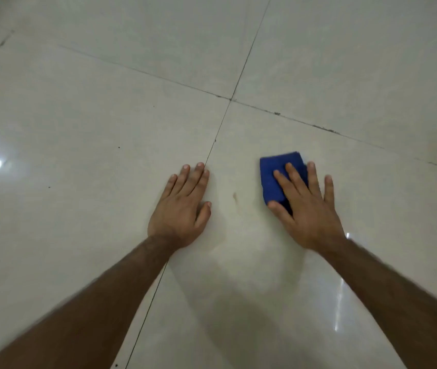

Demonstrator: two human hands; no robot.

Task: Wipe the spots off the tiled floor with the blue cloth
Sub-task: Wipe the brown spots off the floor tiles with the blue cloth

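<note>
Folded blue cloth (278,174), soft and light, pinned flat to the glossy tiled floor (105,115) beneath the spread right hand (305,209); best held under the palm.

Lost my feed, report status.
Left hand flat on tiled floor. Right hand pressing folded blue cloth. Brownish smear between hands. Nothing obstructing.

Blue cloth (276,179): folded into a thick pad, flat on the floor (92,115), right of centre, partly covered. Floor: glossy pale tiles, dark grout lines crossing far of centre. Brownish smear (235,197) left of the cloth, near it but apart; tiny dark specks (119,147) well to the left
</note>
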